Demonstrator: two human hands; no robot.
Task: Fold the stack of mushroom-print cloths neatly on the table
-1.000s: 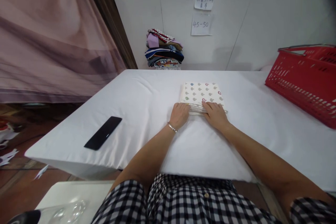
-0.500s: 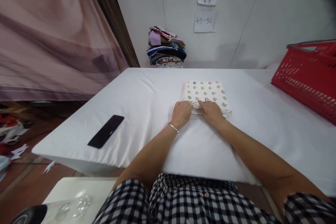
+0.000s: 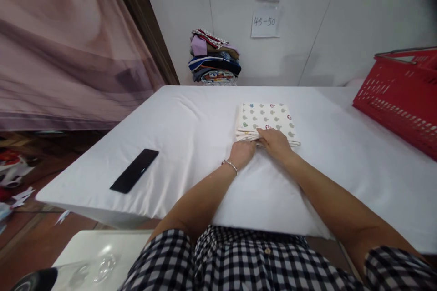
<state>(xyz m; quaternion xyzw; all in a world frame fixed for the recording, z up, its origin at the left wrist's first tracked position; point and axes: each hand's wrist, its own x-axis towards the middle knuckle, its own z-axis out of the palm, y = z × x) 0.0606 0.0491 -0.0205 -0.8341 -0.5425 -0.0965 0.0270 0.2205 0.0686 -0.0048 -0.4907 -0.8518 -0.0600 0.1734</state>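
A folded white cloth (image 3: 266, 116) with small grey, red, green and blue prints lies on the white-covered table. My right hand (image 3: 275, 142) is closed on its near edge, thumb at the folded layers. Lower and to the left, my left hand (image 3: 243, 152), with a bracelet at the wrist, grips the near edge too, close to my right fingertips. Its fingers are partly hidden at the cloth's underside.
A black phone (image 3: 134, 171) lies on the table's left part. Folded clothes (image 3: 215, 59) are stacked beyond the far edge, below two wall papers. A red basket (image 3: 399, 95) stands at the right. A white stool (image 3: 133, 245) with a clear bottle is at the lower left.
My left hand has moved right and slightly toward me, from the cloth's near left corner to beside my right hand. The near left layers are now more exposed. My right hand stays almost in place.
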